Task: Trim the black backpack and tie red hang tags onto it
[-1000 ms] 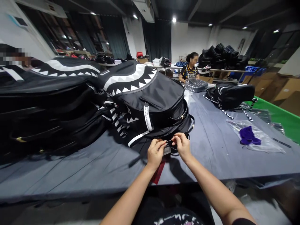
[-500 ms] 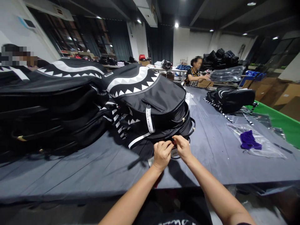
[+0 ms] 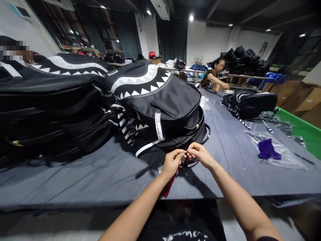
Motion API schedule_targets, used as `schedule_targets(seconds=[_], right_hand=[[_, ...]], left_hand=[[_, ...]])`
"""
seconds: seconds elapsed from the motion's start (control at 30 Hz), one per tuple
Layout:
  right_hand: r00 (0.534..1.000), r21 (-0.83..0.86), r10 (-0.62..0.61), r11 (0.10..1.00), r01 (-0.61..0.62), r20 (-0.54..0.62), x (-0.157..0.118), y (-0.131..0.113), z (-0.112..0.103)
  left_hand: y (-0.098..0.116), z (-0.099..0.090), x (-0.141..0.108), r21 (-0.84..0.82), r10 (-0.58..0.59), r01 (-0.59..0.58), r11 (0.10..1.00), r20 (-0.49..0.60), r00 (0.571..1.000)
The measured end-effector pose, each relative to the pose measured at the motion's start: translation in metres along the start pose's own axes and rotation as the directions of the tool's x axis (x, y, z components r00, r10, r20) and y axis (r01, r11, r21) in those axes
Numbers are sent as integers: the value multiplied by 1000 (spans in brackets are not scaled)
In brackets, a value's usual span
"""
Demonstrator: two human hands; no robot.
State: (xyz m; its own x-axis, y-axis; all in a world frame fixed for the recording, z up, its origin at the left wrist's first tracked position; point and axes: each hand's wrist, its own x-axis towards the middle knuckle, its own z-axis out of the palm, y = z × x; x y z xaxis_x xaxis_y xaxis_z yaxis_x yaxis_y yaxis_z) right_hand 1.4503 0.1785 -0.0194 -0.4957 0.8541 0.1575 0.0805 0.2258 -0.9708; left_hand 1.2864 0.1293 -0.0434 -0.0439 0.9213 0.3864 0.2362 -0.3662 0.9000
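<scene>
A black backpack with a white shark-teeth band lies on the grey-covered table, its top end facing me. A white printed strap hangs over its side. At the near edge of the bag, my left hand is closed in a pinch. My right hand pinches right beside it, the fingertips of both almost touching. What they hold is too small to make out. A dark red tag hangs below my left hand, partly hidden by the wrist.
More black shark-teeth backpacks are stacked on the left. To the right lie another black bag, a purple cloth on clear plastic and a dark thin tool. A co-worker leans over the table's far side.
My hands have drawn slightly toward me, and the red tag now shows more below my left hand. The far co-worker has lowered their hands to the table; the clear plastic they held is gone from view.
</scene>
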Motion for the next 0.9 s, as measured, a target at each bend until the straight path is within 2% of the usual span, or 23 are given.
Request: schedule_targets(seconds=[0.13,0.3,0.43,0.6,0.8,0.9], right_hand=[[999,-184,-24,983,28,24,-3,-9,-1],[997,-407,-72,910,75,22,-8,-20,6],[996,-472,-84,877,92,37,-9,-19,4],[993,-503,-95,856,118,72,-4,-14,-2],[986,-627,-108,761,166,130,-1,-6,-7],[984,-650,-128,739,177,123,1,0,-11]], left_hand=[[0,-5,0,96,30,-35,995,52,998],[3,-9,0,224,35,-60,973,115,993],[7,-10,1,313,32,-80,946,155,987],[7,-8,4,404,17,-77,912,151,988],[7,-8,8,474,-6,-75,877,167,986],[9,-10,10,490,-3,-84,868,173,985]])
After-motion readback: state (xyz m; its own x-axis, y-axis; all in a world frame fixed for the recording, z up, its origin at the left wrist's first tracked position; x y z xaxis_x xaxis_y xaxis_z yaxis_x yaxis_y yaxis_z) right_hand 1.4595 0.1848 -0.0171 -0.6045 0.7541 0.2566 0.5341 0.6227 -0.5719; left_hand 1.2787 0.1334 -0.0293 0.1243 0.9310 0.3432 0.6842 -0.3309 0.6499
